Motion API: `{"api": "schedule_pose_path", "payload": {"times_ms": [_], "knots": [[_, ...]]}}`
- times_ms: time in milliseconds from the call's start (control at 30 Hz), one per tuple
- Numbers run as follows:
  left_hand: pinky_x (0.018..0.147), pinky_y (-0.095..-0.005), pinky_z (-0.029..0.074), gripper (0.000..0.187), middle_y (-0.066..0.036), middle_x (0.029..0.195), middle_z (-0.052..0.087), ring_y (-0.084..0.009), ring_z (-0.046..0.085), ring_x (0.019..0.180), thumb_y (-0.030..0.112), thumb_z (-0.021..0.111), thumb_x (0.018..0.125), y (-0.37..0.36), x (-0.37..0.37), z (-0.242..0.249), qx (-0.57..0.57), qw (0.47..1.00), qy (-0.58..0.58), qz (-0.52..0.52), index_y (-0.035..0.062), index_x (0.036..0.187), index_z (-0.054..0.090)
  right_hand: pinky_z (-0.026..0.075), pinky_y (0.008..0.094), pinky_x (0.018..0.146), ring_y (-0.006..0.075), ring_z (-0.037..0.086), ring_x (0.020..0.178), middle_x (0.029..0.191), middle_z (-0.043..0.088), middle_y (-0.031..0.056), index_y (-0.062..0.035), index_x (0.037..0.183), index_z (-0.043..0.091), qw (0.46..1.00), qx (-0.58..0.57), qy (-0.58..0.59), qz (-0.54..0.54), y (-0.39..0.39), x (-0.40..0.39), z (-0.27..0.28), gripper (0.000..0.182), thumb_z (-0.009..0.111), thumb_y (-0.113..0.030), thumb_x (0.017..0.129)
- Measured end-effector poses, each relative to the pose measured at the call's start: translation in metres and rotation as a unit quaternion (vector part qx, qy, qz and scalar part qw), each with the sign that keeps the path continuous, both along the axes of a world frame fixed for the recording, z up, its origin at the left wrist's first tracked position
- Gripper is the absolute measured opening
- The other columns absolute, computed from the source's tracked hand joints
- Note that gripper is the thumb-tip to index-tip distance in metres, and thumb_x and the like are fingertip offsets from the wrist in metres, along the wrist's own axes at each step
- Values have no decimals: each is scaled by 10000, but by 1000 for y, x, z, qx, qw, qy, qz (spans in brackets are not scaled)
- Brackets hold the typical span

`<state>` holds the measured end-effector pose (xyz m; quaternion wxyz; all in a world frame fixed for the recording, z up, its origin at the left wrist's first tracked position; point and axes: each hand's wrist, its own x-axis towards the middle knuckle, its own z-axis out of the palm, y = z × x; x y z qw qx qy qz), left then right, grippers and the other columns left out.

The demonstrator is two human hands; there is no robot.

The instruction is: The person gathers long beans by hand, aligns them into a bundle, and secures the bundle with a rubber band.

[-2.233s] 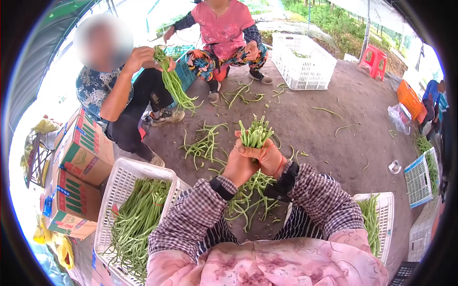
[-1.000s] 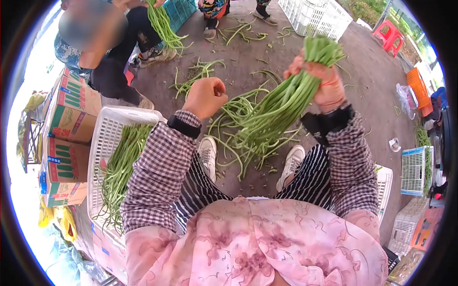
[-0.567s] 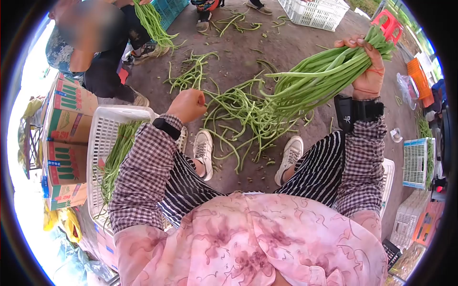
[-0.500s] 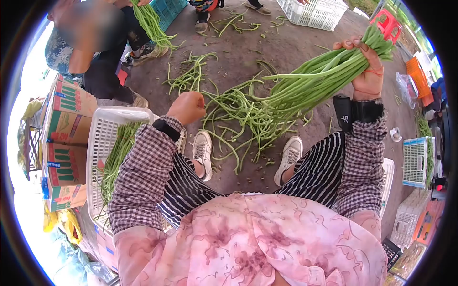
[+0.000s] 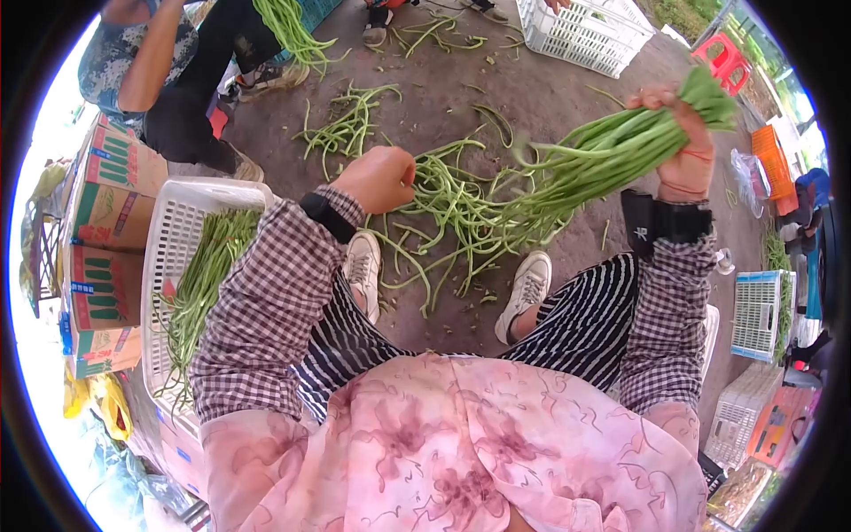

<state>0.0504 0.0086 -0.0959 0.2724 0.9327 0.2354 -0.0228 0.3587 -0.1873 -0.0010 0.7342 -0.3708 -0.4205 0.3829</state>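
My right hand (image 5: 690, 146) is wrapped round a thick bunch of long green beans (image 5: 589, 160) near one end, raised on the right. The bunch slopes down to the left, its loose ends slightly blurred by motion. My left hand (image 5: 379, 180) is closed in a fist in the middle, apart from the bunch and above the ground. What its curled fingers hold, if anything, is hidden. Loose long beans (image 5: 450, 191) lie tangled on the ground between and beyond my shoes. More beans (image 5: 208, 270) fill part of a white plastic crate (image 5: 152, 306) beside my left arm.
Printed cardboard boxes (image 5: 105, 279) are stacked at the far left. Opposite sits a person (image 5: 146, 75) near another bunch of beans (image 5: 288, 31). A white crate (image 5: 585, 40) stands at the back, a red stool (image 5: 722, 60) behind it. More crates (image 5: 755, 315) line the right.
My left hand has moved right and slightly up. The bunch in my right hand has shifted, with its hanging ends drawn up and to the right. The view has moved a little.
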Motion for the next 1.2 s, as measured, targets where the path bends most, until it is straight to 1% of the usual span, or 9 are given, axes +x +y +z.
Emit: {"api": "schedule_pose_path", "payload": {"times_ms": [67,133,267,333,700,833,900,1067,1200], "knots": [[662,-372,470,144,-149,746,600,-305,588,754,148,599,646,-2,3,3,6,1000,13,-5,32,731,593,451,375,814,272,552,849,840,560,104,8,915,573,998,24,45,24,-1,-2,10,163,575,-114,807],[659,-372,472,136,-148,743,601,-306,589,751,144,597,649,-2,4,3,-4,1000,16,-3,37,731,592,445,392,833,288,539,911,869,561,105,3,917,571,998,-8,-54,-11,-2,10,8,168,554,-135,823],[653,-380,477,126,-153,751,605,-314,596,760,129,584,649,-3,7,0,9,999,34,-21,39,738,591,409,428,899,266,523,926,883,562,112,13,894,563,996,74,34,25,-13,12,17,147,535,-108,815],[592,-348,456,153,-142,660,577,-279,582,654,129,607,649,-3,7,-1,24,999,21,-26,-5,718,578,382,446,931,253,524,907,877,559,113,24,882,557,991,108,35,-72,-19,26,20,143,535,-95,806],[636,-362,469,128,-149,724,600,-294,591,711,118,584,648,10,-3,-23,38,995,86,-16,23,731,604,346,452,965,276,521,901,835,549,129,21,831,540,967,148,130,-162,-47,37,13,123,545,-94,788],[596,-341,457,135,-143,680,582,-273,579,654,128,608,638,13,-11,-22,49,997,57,2,5,691,587,349,445,958,265,523,879,826,543,125,21,839,533,961,194,167,-102,-52,47,10,111,546,-77,789],[691,-372,480,140,-148,773,614,-303,598,784,153,596,649,16,-8,-15,34,996,81,27,50,741,618,348,437,955,246,523,852,825,541,113,20,838,525,968,182,118,-126,-51,37,8,103,545,-71,794],[703,-371,481,160,-148,782,617,-298,598,794,171,608,651,11,1,-4,38,995,92,17,53,758,624,381,429,917,221,532,834,834,550,94,15,868,539,975,177,126,-43,-41,24,6,125,557,-82,791],[671,-376,476,143,-139,767,617,-298,595,767,159,606,661,-4,9,8,41,999,36,5,42,742,613,474,373,783,209,561,800,848,566,110,-16,875,557,998,-23,13,-56,-26,-13,-3,120,564,-101,789]]}}
